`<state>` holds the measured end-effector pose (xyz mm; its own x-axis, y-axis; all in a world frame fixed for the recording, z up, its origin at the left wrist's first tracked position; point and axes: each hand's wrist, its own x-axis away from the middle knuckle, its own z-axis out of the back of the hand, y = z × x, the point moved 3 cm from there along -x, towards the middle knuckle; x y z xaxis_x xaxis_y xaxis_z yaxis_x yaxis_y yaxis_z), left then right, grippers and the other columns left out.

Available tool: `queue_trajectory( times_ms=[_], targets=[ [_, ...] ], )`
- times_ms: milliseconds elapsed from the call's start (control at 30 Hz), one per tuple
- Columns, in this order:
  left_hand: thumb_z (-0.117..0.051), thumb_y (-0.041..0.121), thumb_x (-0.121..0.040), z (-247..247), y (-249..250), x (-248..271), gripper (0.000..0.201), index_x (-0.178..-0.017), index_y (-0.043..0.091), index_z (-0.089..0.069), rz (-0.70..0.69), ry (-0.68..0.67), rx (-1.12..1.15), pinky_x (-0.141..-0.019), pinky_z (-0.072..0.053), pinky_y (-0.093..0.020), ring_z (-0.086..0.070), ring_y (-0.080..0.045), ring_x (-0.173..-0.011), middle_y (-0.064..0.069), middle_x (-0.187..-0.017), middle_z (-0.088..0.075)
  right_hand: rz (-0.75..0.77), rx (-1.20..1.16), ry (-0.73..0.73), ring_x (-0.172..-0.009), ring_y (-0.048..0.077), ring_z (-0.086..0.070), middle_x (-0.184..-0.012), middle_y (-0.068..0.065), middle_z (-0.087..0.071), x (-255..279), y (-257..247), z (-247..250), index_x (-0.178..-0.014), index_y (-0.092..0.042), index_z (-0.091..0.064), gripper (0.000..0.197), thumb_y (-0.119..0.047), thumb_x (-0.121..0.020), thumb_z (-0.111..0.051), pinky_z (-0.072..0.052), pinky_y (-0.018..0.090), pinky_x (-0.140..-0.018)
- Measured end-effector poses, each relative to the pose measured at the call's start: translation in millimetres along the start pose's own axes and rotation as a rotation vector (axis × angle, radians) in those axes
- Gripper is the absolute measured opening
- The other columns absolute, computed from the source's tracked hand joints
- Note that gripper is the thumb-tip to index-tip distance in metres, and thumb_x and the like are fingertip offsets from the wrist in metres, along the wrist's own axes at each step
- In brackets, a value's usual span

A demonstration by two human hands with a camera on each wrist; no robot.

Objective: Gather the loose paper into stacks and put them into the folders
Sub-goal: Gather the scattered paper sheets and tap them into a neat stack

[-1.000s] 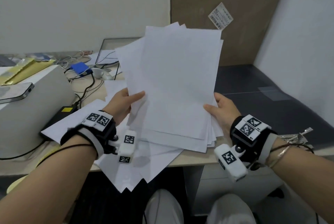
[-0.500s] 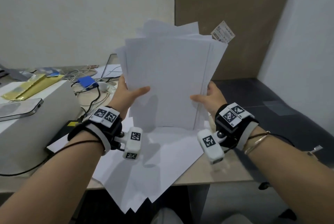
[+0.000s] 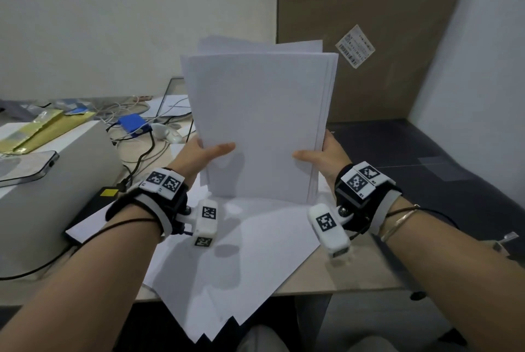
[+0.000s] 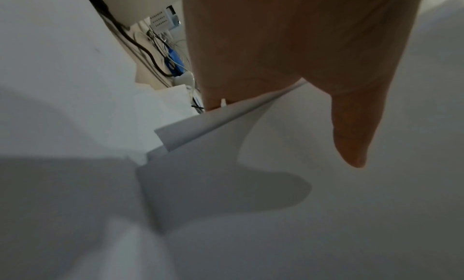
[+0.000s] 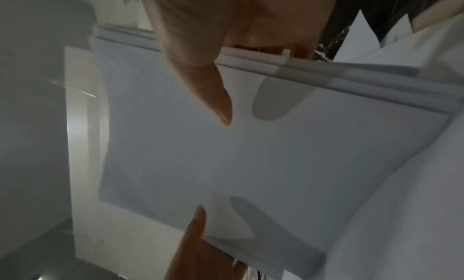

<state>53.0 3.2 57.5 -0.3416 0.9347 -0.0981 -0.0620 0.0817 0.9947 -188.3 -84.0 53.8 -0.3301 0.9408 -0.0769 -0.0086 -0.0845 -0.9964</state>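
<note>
We count one upright stack of white paper [image 3: 260, 124], two hands, and several more loose sheets [image 3: 241, 260] lying fanned on the tabletop [image 3: 355, 275] beneath (their exact number we cannot tell, since they overlap). No folder can be made out with certainty. The stack stands on its lower edge on the loose sheets, directly between the hands. The left hand [image 3: 200, 157] grips its left edge, thumb laid across the front sheet and the other fingers hidden behind; the right hand [image 3: 322, 154] grips the right edge the same way. In the right wrist view the right thumb [image 5: 216, 97] lies on the front face, and the sheet edges are nearly but not fully flush. Left of the stack sit a grey box [image 3: 54, 181] with a phone [image 3: 28, 165] on top.
</note>
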Motion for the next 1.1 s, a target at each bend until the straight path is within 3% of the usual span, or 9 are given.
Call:
queue_trajectory(
  times_ms=[167,300,500,633,767,833,900,967,1100],
  targets=[
    [-0.077,0.022,-0.071,-2,-29,2,0.046,-0.114,0.017,-0.064,0.109,0.029,0.065,-0.081,-0.053,-0.03,-0.068,-0.017,-0.103,-0.002,-0.113,-0.071,-0.075,-0.089,0.047,-0.095,0.027,-0.066,-0.095,0.007,-0.069,-9,6,-2,-0.091,-0.014,-0.064,0.024,0.003,-0.076,-0.071,-0.051,0.042,-0.094],
    [-0.078,0.017,-0.075,-6,-30,1,0.045,-0.116,0.005,-0.065,0.136,0.087,0.103,-0.085,-0.054,-0.034,-0.068,-0.023,-0.102,-0.008,-0.112,-0.071,-0.054,-0.12,0.048,-0.094,0.032,-0.065,-0.105,0.018,-0.067,-12,5,-11,-0.112,0.001,-0.061,0.038,0.008,-0.076,-0.068,-0.052,0.041,-0.09],
    [-0.071,0.016,-0.083,-2,-49,5,0.043,-0.122,0.002,-0.06,0.265,0.137,0.13,-0.086,-0.053,-0.037,-0.065,-0.028,-0.107,-0.011,-0.117,-0.068,-0.147,0.063,-0.061,-0.105,0.031,-0.064,-0.116,0.014,-0.066,-16,31,-15,-0.118,-0.007,-0.054,0.058,-0.008,-0.065,-0.076,-0.049,0.047,-0.097],
    [-0.069,0.018,-0.085,-3,-46,9,0.04,-0.121,0.002,-0.06,0.259,0.151,0.097,-0.089,-0.052,-0.036,-0.065,-0.028,-0.107,-0.012,-0.116,-0.068,-0.141,0.268,-0.11,-0.11,0.029,-0.061,-0.121,0.014,-0.064,-8,37,-12,-0.121,-0.004,-0.06,0.035,-0.005,-0.086,-0.063,-0.046,0.039,-0.101],
    [-0.069,0.02,-0.086,-4,-42,15,0.041,-0.12,0.0,-0.06,0.273,0.153,0.007,-0.093,-0.051,-0.039,-0.064,-0.029,-0.106,-0.012,-0.115,-0.068,-0.048,0.366,-0.014,-0.11,0.025,-0.061,-0.119,0.013,-0.065,-3,27,-2,-0.12,-0.003,-0.06,0.032,-0.006,-0.088,-0.059,-0.045,0.023,-0.085],
    [-0.066,0.021,-0.089,-2,-44,20,0.034,-0.113,-0.002,-0.062,0.305,0.121,-0.062,-0.09,-0.051,-0.035,-0.064,-0.03,-0.104,-0.014,-0.112,-0.068,-0.049,0.445,-0.002,-0.11,0.024,-0.06,-0.119,0.011,-0.064,0,24,7,-0.122,-0.003,-0.059,0.034,-0.006,-0.088,-0.057,-0.04,0.017,-0.077],
    [-0.061,0.02,-0.091,2,-49,26,0.019,-0.1,0.003,-0.063,0.334,0.122,-0.194,-0.083,-0.046,-0.028,-0.062,-0.026,-0.1,-0.013,-0.107,-0.067,-0.088,0.545,-0.016,-0.112,0.025,-0.059,-0.122,0.011,-0.063,2,25,21,-0.123,-0.004,-0.058,0.035,-0.008,-0.089,-0.057,-0.041,0.02,-0.081],
    [-0.058,0.016,-0.092,15,-55,31,0.025,-0.113,0.005,-0.063,0.35,0.197,-0.391,-0.088,-0.043,-0.031,-0.056,-0.024,-0.107,-0.013,-0.119,-0.062,-0.155,0.592,-0.046,-0.114,0.029,-0.058,-0.125,0.013,-0.061,5,31,35,-0.123,-0.003,-0.057,0.035,-0.008,-0.089,-0.058,-0.044,0.027,-0.091],
    [-0.057,0.028,-0.089,44,-73,48,0.059,-0.144,0.017,-0.037,0.533,0.306,-0.833,-0.112,-0.03,-0.042,-0.034,-0.037,-0.134,-0.017,-0.149,-0.034,-0.28,0.738,-0.131,-0.117,0.032,-0.056,-0.128,0.016,-0.059,15,46,56,-0.125,-0.001,-0.055,0.038,-0.009,-0.089,-0.061,-0.042,0.037,-0.102]
  ],
)
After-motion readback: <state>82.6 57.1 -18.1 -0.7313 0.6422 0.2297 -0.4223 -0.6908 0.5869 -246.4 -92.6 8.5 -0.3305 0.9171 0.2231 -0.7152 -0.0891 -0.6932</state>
